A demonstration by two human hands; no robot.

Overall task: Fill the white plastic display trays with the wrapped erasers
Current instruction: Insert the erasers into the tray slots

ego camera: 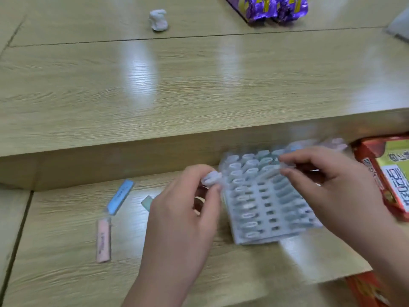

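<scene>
A white plastic display tray with rows of slots lies on the lower wooden desk, blurred by motion. My left hand pinches a pale wrapped eraser at the tray's left edge. My right hand pinches another wrapped eraser over the tray's upper right slots. A blue wrapped eraser and a pink one lie loose on the desk to the left. A greenish eraser peeks out beside my left hand.
A raised wooden shelf runs behind the tray. On it sit a crumpled white lump and purple foil packets. A red and yellow box stands at the right, and another red box lies below the desk edge.
</scene>
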